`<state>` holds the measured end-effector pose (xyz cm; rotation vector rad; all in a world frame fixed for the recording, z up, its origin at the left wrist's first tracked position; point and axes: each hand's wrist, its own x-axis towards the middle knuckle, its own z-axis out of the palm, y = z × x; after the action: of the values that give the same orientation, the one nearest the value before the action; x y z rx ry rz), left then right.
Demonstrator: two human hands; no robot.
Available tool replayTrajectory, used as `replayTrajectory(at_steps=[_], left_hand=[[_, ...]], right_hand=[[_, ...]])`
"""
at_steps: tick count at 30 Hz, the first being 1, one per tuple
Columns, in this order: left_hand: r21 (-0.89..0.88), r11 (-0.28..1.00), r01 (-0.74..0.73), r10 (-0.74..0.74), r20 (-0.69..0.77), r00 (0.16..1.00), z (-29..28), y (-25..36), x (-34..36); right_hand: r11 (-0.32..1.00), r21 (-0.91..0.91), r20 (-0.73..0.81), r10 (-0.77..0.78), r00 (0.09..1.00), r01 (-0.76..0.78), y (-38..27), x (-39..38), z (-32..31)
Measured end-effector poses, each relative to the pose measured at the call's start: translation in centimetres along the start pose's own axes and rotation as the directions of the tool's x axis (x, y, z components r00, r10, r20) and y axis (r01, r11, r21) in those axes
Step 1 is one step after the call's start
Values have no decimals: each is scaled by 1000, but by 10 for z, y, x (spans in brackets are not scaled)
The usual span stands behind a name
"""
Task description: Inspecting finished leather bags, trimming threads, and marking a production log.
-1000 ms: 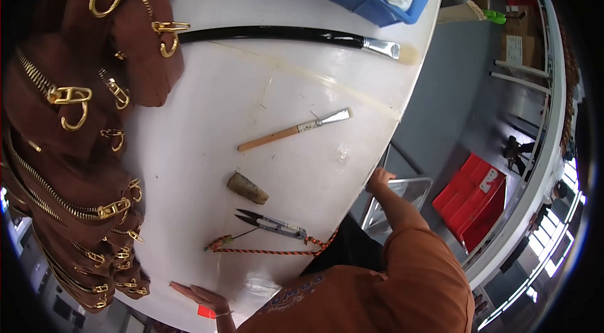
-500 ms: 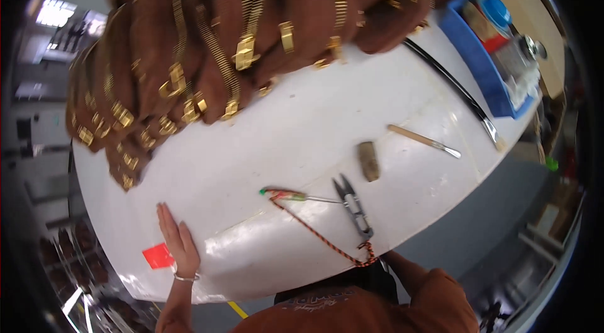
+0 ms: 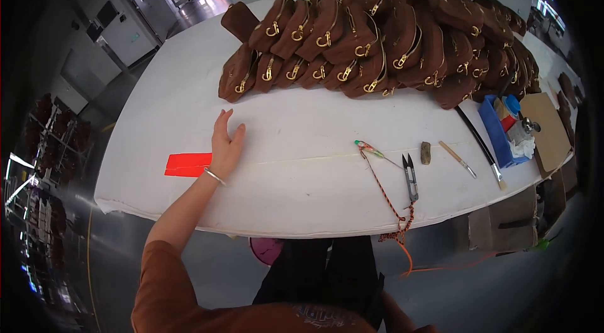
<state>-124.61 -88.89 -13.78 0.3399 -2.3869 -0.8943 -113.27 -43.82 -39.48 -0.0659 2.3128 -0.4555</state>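
Note:
My left hand [image 3: 228, 143] is over the white table [image 3: 277, 191], fingers stretched out and thumb apart, with nothing in it. A bracelet circles its wrist. Beside that wrist is a flat red rectangular piece [image 3: 187, 164], partly covered by the hand. Whether the palm touches the table I cannot tell. My right hand is out of view; only part of that arm [image 3: 397, 314] shows low in the picture. Beyond my left hand are many stacked brown zippered pouches [image 3: 352, 40] with gold-coloured pulls and hooks.
Right of centre lie a thin-shafted tool [image 3: 371, 150], thread snips [image 3: 410, 177] with an orange-black cord [image 3: 380, 187], a brownish block [image 3: 426, 153] and a small brush [image 3: 458, 159]. Farther right are a long black-handled brush [image 3: 481, 147], a blue bin [image 3: 494, 128] and cardboard boxes [image 3: 503, 223].
The view has shifted and now shows the whole pouch pile and more of the table. My left hand stays by the red piece, more of which shows; its fingers look slightly more bent.

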Motion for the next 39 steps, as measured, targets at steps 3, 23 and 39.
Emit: replayTrajectory(at_steps=[3, 23, 39], left_hand=[[67, 994, -87, 95, -137, 986, -5, -22, 42], [452, 892, -4, 120, -229, 966, -12, -125, 282], [810, 568, -144, 227, 14, 974, -13, -142, 361]], right_hand=[[998, -47, -57, -43, 997, 40, -3, -14, -7], [950, -295, 30, -95, 995, 100, -7, 104, -100], [913, -361, 371, -48, 927, 192, -2, 107, -95]])
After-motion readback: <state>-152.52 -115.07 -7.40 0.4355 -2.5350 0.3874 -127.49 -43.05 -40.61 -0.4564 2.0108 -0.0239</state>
